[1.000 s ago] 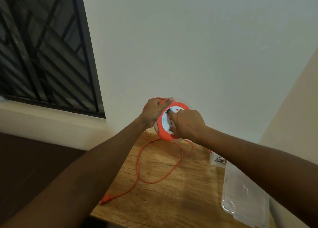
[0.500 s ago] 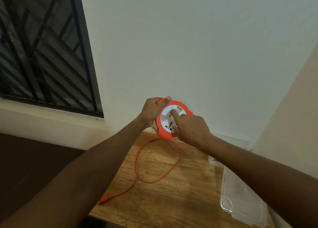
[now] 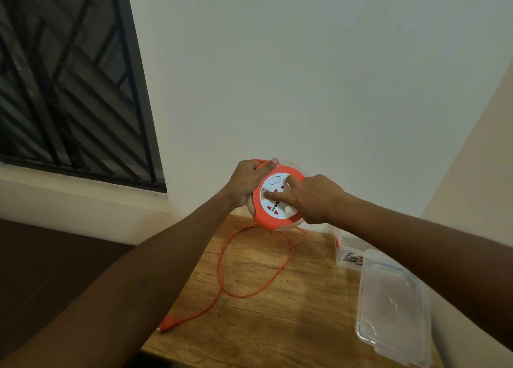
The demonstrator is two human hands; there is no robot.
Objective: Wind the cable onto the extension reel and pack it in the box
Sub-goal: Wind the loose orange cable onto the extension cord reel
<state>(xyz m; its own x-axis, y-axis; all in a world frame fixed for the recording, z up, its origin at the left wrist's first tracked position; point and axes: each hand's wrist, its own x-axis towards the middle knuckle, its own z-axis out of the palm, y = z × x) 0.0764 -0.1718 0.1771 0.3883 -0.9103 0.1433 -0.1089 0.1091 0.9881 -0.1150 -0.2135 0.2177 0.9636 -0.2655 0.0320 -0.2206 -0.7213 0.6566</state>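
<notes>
I hold a round orange extension reel (image 3: 273, 221) with a white socket face up in the air above the wooden table (image 3: 291, 312). My left hand (image 3: 248, 180) grips its left rim, thumb pinning the orange cable against the top edge. My right hand (image 3: 311, 198) lies on the white face, with fingers stretched across the sockets. The loose orange cable (image 3: 222, 267) hangs from the reel, loops on the table and ends in an orange plug (image 3: 170, 323) at the table's front left edge.
A clear plastic lid (image 3: 394, 309) lies at the table's right side, with a clear box (image 3: 348, 252) behind it, partly hidden by my right arm. A white wall stands close behind the table. A dark barred window (image 3: 69, 90) is at the left.
My right hand has swept round on the reel's face, from covering it to lying at its right side with fingers reaching left. The cable loop on the table has shifted slightly.
</notes>
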